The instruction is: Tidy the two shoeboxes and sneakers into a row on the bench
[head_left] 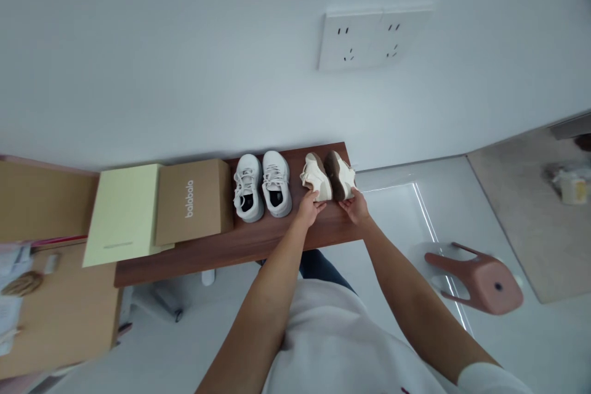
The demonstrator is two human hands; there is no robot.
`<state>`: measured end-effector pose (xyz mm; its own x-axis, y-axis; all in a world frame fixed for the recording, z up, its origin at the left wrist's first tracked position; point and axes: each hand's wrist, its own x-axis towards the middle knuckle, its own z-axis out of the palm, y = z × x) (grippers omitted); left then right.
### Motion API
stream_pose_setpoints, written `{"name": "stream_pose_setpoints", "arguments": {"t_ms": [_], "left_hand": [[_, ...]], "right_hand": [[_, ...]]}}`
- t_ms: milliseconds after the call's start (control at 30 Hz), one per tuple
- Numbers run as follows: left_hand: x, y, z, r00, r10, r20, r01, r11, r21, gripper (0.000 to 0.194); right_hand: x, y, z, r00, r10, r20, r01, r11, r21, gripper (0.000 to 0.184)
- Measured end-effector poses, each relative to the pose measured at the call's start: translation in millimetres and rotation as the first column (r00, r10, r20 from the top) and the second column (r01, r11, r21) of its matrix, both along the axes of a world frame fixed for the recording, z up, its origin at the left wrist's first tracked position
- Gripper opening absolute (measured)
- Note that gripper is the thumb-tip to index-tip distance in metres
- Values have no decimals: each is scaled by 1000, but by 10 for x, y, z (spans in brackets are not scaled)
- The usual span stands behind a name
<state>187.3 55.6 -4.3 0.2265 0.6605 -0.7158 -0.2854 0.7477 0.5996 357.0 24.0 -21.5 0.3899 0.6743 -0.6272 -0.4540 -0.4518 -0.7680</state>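
Note:
My left hand (311,207) is closed on the heel end of a cream sneaker (316,175), whose brown sole faces right. My right hand (354,206) grips the heel end of its mate, another cream sneaker (345,177), tipped so that its brown sole faces left. The two soles face each other, close together, over the right end of a narrow wooden tabletop (258,243). To the left of them, a pair of white lace-up sneakers, one left (249,166) and one right (275,163), rests upright with toes toward the wall.
A brown balabala box (173,203) and a pale green box (124,203) stand on the left part of the tabletop. Farther left is a cardboard-coloured surface (69,314) with papers. A wall socket panel (369,40) is above. A pink stool (496,286) stands on the floor at right.

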Motion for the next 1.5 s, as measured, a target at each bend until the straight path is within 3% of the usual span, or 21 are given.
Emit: {"name": "stream_pose_setpoints", "arguments": {"t_ms": [100,233,433,533,633,733,800,833,867,900,933,967,1033,1100,1200,1300,1400,1500], "left_hand": [[-12,-53,-72,998,53,28,-51,995,-83,32],[-53,-105,-147,990,124,-65,-128,991,-49,28],[17,14,-140,999,45,-2,-45,997,-63,32],[83,14,-62,997,14,-81,-24,992,-123,42],[-13,-174,70,959,-58,-278,20,990,-137,52],[-408,-493,215,836,-105,-538,199,973,119,56],[-791,-662,284,645,57,-762,297,900,319,54],[-987,-703,304,510,166,-844,306,883,357,54],[-1171,-709,311,373,246,-895,290,885,364,55],[-1334,-680,306,277,278,-920,275,894,353,56],[-1473,-622,289,237,271,-933,275,902,332,55],[-1586,-545,265,238,252,-938,276,908,314,51],[-1748,-382,207,311,238,-920,282,901,328,35],[-1858,-281,162,399,278,-874,245,886,394,19],[-1967,-331,122,591,339,-732,43,893,448,22],[-1977,-537,68,817,401,-415,-288,906,309,30],[-1891,-687,-24,865,473,-168,-471,880,58,28],[-1808,-680,-115,841,524,-131,-538,836,-108,25]], "right_hand": [[-49,-39,-55,1000,-22,-5,22,1000,-10,34],[-151,-82,-95,999,-36,14,36,999,23,31],[-203,23,-54,983,-172,-69,175,984,34,26],[-147,8,16,991,-135,17,135,991,-24,29],[-145,-187,127,962,-102,254,129,987,-95,37],[-390,-446,247,804,-78,589,130,990,-47,44],[-752,-538,307,739,97,667,-114,993,-18,43],[-981,-538,327,707,204,677,-284,959,7,41],[-1225,-507,341,662,316,680,-461,886,37,39],[-1466,-446,348,613,388,688,-574,817,52,38],[-1685,-362,351,578,427,696,-625,779,41,40],[-1867,-265,349,556,457,694,-641,768,8,44],[-2073,-77,337,538,503,676,-651,757,-46,41],[-2058,33,322,564,494,661,-625,779,-49,33],[-1774,-36,289,717,431,548,-529,848,27,31],[-1498,-306,226,941,299,159,-315,945,86,33],[-1422,-553,146,977,97,-187,-102,995,-16,25],[-1480,-627,91,954,-15,-298,-43,981,-189,17]]}}
